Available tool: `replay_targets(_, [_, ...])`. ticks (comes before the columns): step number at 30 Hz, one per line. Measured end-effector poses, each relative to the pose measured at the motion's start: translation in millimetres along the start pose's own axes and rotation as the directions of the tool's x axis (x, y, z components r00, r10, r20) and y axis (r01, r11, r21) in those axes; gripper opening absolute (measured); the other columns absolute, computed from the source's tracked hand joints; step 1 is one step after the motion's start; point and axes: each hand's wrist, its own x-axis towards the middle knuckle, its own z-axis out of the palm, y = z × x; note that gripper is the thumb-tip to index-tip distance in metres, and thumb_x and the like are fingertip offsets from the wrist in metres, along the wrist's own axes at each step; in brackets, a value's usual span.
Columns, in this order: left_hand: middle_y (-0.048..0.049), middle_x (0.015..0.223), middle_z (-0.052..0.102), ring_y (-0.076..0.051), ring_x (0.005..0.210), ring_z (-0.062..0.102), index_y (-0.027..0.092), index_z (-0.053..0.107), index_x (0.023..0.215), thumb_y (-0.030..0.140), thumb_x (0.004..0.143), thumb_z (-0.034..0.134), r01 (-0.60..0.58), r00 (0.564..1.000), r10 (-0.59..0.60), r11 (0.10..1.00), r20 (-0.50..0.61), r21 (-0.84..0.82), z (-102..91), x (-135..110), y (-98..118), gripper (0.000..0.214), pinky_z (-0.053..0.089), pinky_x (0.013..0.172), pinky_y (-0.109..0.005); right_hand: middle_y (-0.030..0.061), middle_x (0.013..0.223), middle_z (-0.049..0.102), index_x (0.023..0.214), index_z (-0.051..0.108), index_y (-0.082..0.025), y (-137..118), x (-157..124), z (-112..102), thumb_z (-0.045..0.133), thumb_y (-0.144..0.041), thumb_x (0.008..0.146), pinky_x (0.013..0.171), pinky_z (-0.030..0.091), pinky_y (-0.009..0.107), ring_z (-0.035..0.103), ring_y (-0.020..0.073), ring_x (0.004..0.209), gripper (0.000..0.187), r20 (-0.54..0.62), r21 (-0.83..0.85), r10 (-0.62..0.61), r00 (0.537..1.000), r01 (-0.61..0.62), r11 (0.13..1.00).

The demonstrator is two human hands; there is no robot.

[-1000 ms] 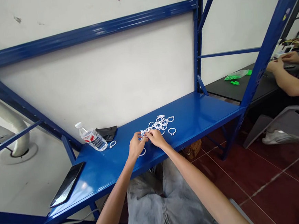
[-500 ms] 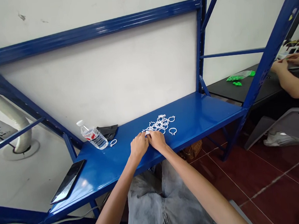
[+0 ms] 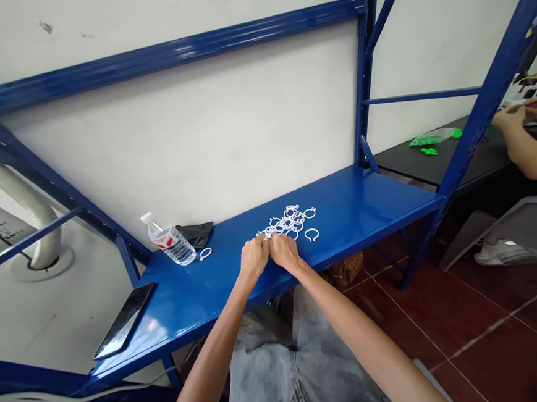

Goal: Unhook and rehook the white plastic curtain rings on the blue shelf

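Observation:
My left hand (image 3: 254,256) and my right hand (image 3: 283,249) are side by side at the near edge of the blue shelf (image 3: 343,201), knuckles up and fingers curled. Both pinch a white plastic ring, which is mostly hidden by the fingers; only a bit of white shows between the thumbs. Just beyond lies a loose pile of white plastic rings (image 3: 293,221), several of them with a gap and small knobs at the ends. To the right of the pile a single open ring (image 3: 312,235) lies by itself.
On the left stand a tilted-looking water bottle (image 3: 172,242), a black pouch (image 3: 197,234) and a closed white ring (image 3: 206,253). A phone (image 3: 125,320) lies at the shelf's left end. Blue posts frame the shelf. At right, another person's hands (image 3: 522,113) work over a black table.
My hands stay together in nearly the same place, with the left wrist turned slightly. Less white shows between them now. The whole view has shifted a little; the pile looks unchanged.

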Motion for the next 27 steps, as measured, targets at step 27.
replay_targets(27, [-0.0243,0.127,0.068,-0.042,0.117,0.065,0.009,0.071,0.128,0.019,0.096,0.057,0.346,0.936,-0.319,0.912,-0.151,0.221,-35.0,0.2,-167.5,0.036,0.053,0.092,-0.050,0.0009,0.079,0.074,0.136,0.056,-0.020,26.3,29.8,6.6,0.063,-0.024,0.076,0.062,0.052,0.031,0.069,0.0223,0.063,0.060,-0.030,0.661,0.312,0.950,-0.215,0.719])
